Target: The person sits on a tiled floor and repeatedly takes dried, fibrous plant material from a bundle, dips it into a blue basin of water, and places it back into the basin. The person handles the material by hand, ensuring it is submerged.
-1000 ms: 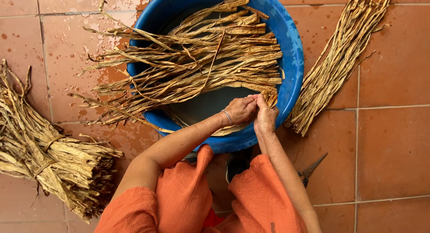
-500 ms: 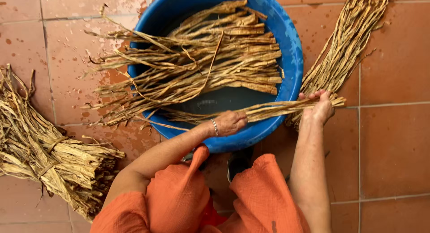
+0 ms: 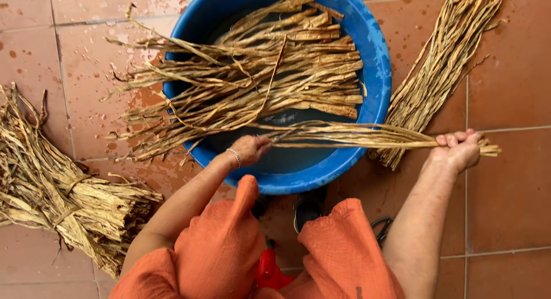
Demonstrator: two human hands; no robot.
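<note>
Since half a second earlier, the right hand (image 3: 457,151) had drawn farther out to the right, past the rim of the blue basin (image 3: 376,63), pulling the strand of dried fibre (image 3: 356,136) out long and nearly level. Its fingers were curled shut around the strand's far end, while the left hand (image 3: 251,149), over the basin's near side, pinched the other end with fingers closed. Loose dried strips (image 3: 258,80) lay across the basin, a tied bundle (image 3: 63,201) on the tiled floor (image 3: 511,207) at left, another sheaf (image 3: 442,63) at right.
</note>
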